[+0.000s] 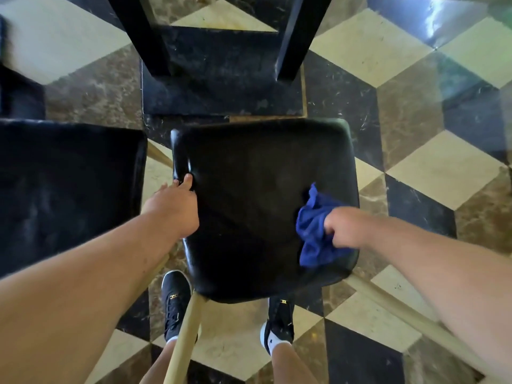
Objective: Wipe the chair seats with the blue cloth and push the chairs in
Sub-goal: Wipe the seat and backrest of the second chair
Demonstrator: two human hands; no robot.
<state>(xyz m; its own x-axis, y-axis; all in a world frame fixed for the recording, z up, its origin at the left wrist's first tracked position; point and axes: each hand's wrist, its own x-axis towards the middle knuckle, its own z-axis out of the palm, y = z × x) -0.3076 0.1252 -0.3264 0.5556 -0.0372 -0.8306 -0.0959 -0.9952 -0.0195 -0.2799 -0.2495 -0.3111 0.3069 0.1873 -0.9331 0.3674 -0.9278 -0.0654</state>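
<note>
A black padded chair seat (257, 195) on pale wooden legs stands directly below me. My left hand (176, 202) grips the seat's left edge, thumb on top and fingers curled under the rim. My right hand (345, 227) clutches a crumpled blue cloth (314, 231), which lies bunched on the seat near its right rear corner. A second black seat (69, 189) sits beside it on the left.
A black table base (221, 87) with two dark legs stands just beyond the chair's front edge. The floor is a cube-pattern marble in cream, brown and black (415, 167). My black shoes (176, 303) are behind the seat, either side of a wooden leg (185, 336).
</note>
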